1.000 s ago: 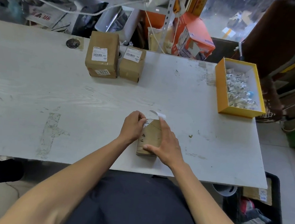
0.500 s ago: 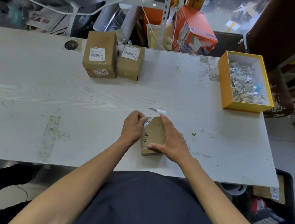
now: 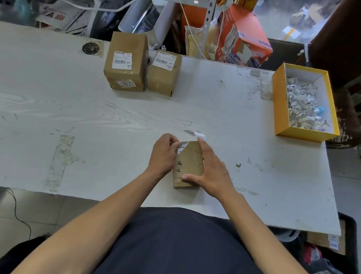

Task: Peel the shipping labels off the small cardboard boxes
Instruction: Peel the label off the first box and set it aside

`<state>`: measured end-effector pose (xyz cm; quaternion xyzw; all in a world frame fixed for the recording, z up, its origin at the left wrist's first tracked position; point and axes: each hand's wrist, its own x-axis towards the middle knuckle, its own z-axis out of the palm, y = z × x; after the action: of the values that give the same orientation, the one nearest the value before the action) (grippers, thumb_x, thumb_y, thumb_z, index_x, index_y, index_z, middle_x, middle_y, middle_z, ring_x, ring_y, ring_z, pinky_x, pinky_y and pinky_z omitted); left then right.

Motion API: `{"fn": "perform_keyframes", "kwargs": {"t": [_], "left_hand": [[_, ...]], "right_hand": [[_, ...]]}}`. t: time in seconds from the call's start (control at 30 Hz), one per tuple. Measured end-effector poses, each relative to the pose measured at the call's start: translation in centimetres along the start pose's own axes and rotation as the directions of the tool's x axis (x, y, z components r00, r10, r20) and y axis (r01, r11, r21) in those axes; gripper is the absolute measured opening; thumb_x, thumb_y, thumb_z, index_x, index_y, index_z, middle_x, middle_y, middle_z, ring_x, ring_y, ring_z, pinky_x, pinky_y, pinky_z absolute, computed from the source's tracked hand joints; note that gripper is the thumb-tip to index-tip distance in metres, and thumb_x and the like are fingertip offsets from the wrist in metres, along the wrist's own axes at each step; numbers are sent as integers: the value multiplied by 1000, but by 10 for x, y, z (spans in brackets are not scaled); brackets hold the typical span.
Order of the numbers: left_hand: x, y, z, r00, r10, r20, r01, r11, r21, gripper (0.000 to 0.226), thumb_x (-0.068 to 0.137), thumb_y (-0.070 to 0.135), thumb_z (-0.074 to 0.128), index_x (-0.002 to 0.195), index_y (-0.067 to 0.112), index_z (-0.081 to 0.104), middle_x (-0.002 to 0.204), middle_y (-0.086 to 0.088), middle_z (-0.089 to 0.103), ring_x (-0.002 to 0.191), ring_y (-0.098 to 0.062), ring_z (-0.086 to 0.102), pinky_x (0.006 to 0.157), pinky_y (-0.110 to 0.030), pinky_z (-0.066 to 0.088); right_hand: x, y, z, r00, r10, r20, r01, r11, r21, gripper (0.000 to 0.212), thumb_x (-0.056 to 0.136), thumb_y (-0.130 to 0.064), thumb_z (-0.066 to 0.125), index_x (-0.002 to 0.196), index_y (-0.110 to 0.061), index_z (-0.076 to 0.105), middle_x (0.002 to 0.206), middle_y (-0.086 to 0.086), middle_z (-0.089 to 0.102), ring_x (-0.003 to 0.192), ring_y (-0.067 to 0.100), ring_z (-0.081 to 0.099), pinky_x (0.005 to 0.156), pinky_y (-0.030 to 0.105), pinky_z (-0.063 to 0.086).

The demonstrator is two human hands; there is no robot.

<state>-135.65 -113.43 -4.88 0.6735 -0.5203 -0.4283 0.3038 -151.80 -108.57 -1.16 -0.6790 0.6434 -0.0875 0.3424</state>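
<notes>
A small cardboard box (image 3: 189,163) lies near the table's front edge between my hands. Its white shipping label (image 3: 182,146) is partly peeled, and a loose flap (image 3: 194,133) curls up past the box's far end. My left hand (image 3: 163,155) is curled at the box's far left corner, with its fingertips pinching the label there. My right hand (image 3: 212,171) grips the box, thumb on the near end and fingers along the right side. Its index fingertip touches the flap. Two more labelled boxes, a larger one (image 3: 127,61) and a smaller one (image 3: 164,73), stand at the back.
A yellow tray (image 3: 278,105) with several crumpled peeled labels sits at the table's right edge. Behind the white table (image 3: 48,109) there is clutter: an orange carton (image 3: 243,38), cables, bags. A round dark disc (image 3: 91,48) lies at the back left.
Both hands stay on the small box in much the same grip, and the label flap stays lifted at the far end. The view has drifted slightly.
</notes>
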Motion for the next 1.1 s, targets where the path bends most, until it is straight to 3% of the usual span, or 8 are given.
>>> {"fn": "perform_keyframes", "kwargs": {"t": [0.43,0.6,0.83,1.1], "left_hand": [[0,1,1,1000,-26,12,26,999,-41,11,94,11,53,83,13,55,86,0,59,80,-16,54,71,-30,44],[-3,0,2,1000,28,-15,-28,999,-18,13,94,9,54,83,16,53,96,0,55,88,-14,55,69,-13,39],[-4,-1,-1,975,217,-44,-212,972,97,21,88,0,55,84,20,51,94,3,49,94,-19,45,75,-14,29],[-7,3,-4,962,264,-71,-258,962,90,24,86,-6,51,86,18,50,87,12,48,93,-20,44,76,-9,31]], "right_hand": [[0,1,1,1000,10,2,-10,1000,16,120,65,-56,81,154,-38,3,158,-16,25,132,17,43,106,42,37],[1,1,1,1000,10,1,-10,999,30,120,65,-54,83,154,-39,3,156,-17,27,128,17,46,103,43,41],[2,1,1,1000,17,7,-18,999,38,121,64,-56,83,153,-40,3,156,-16,27,127,17,46,103,44,42],[2,0,2,1000,20,2,-20,999,30,121,64,-56,83,153,-41,2,156,-17,27,127,17,47,103,44,43]]}}
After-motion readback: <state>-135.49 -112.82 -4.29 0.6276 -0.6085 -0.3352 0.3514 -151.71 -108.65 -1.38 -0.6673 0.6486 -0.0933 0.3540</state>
